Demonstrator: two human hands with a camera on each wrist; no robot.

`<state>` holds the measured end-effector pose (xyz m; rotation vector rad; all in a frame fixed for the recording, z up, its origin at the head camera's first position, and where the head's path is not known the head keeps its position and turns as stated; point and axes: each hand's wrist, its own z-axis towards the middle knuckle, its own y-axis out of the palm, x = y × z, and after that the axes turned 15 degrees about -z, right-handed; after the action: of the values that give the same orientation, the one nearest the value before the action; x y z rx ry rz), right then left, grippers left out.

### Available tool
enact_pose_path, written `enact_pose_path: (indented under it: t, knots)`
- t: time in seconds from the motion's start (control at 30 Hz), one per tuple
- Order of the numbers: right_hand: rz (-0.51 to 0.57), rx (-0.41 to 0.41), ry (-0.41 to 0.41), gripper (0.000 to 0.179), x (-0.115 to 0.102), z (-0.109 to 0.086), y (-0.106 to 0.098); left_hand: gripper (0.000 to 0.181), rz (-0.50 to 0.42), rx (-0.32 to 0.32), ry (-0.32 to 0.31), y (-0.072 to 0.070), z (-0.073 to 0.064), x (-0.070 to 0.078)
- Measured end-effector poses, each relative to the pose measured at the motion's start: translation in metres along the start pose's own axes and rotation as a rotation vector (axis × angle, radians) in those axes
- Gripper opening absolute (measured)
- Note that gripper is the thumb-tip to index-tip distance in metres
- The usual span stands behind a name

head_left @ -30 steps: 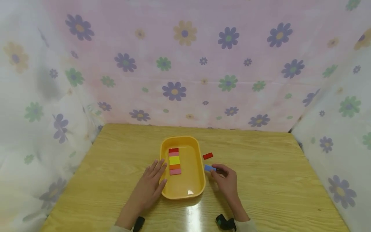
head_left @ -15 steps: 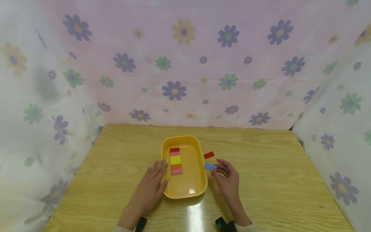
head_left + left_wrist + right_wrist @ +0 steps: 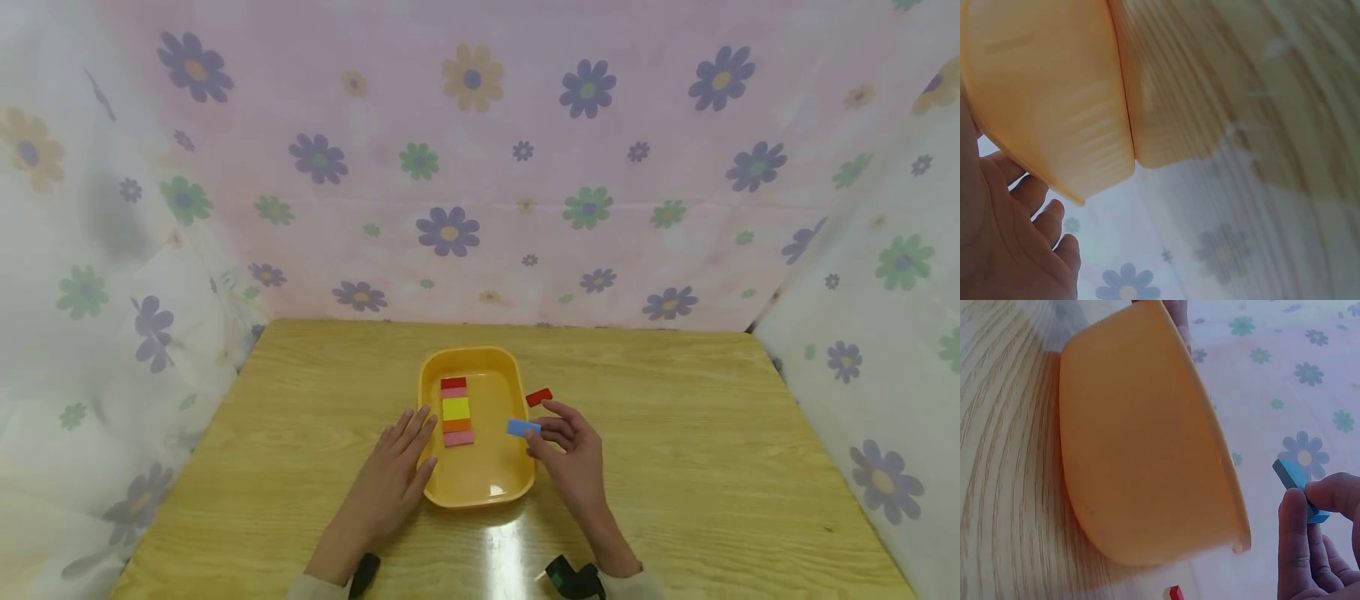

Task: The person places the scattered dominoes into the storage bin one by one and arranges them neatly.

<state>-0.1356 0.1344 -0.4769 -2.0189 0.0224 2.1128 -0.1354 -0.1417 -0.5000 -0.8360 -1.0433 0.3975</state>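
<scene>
A yellow plastic tub (image 3: 491, 492) stands on the table, with flat blocks in a column along its left side. From back to front these are a red block (image 3: 453, 383), a pink one, a yellow block (image 3: 456, 408), an orange block (image 3: 457, 425) and another pink block (image 3: 459, 438). My left hand (image 3: 390, 471) rests on the tub's left rim, fingers straight. Between thumb and fingers my right hand (image 3: 573, 462) pinches a blue block (image 3: 519, 427), held over the tub's right rim. In the right wrist view the blue block (image 3: 1291, 476) shows above the rim's height.
Just right of the tub a loose red block (image 3: 539, 397) lies on the wood-grain table (image 3: 697, 433), close to my right fingertips. Flowered cloth (image 3: 510, 183) hangs behind the table and on both sides.
My right hand has carried the blue block left, from beside the tub to over its right rim. The left hand stays on the left rim.
</scene>
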Motion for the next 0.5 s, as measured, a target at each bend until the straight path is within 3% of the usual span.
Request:
enact_pose_path:
  t: [0.27, 0.5]
  knots:
    - [0.01, -0.074, 0.033, 0.046, -0.006, 0.001, 0.015, 0.055, -0.009, -0.013, -0.015, 0.0, 0.001, 0.001]
    - [-0.014, -0.118, 0.006, 0.047, -0.004, 0.003, 0.03, 0.056, -0.021, -0.006, -0.009, 0.0, 0.001, 0.0]
